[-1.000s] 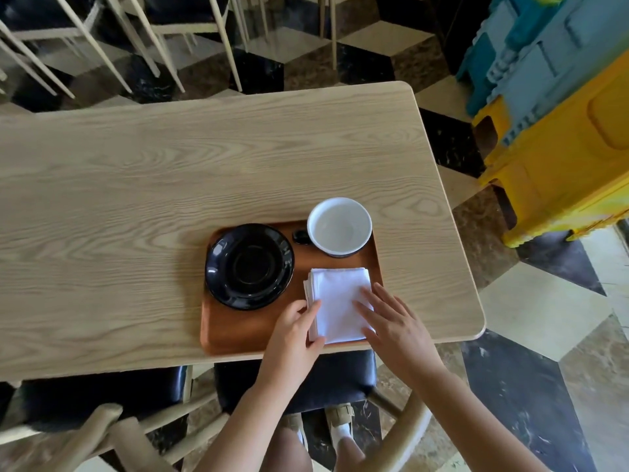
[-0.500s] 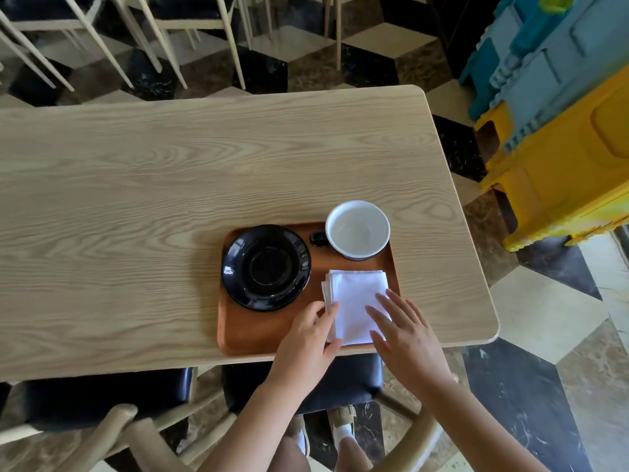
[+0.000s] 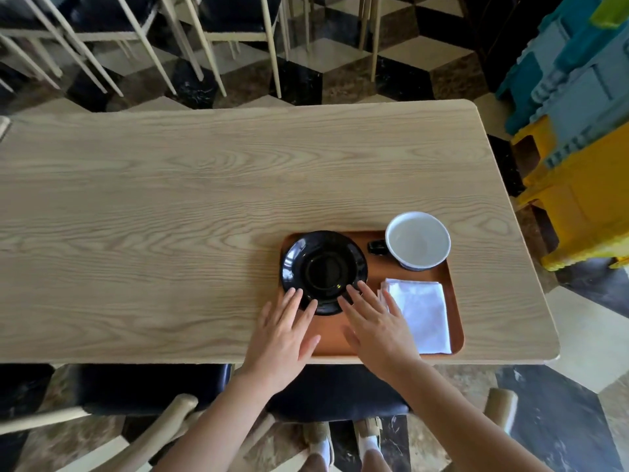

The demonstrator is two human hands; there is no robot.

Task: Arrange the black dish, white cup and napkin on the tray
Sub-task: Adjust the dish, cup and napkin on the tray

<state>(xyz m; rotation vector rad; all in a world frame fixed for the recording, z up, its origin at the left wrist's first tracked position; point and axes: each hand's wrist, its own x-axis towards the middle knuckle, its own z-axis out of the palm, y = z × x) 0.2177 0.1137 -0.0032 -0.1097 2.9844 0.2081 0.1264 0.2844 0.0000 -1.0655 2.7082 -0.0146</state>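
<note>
A brown tray lies at the near right of the wooden table. The round black dish sits on its left part. The white cup with a dark handle stands at the tray's far right corner. The folded white napkin lies flat on the tray's near right part. My left hand is spread open with its fingertips at the dish's near left rim. My right hand is also spread open, fingertips at the dish's near right rim, its edge over the napkin's left side.
The light wooden table stretches far to the left. Dark-seated chairs stand below the near edge. Pale chair legs stand beyond the far edge. Stacked yellow and blue plastic crates sit to the right.
Both hands left the napkin and moved left to the near rim of the black dish. The napkin stays flat on the tray. The view shifted.
</note>
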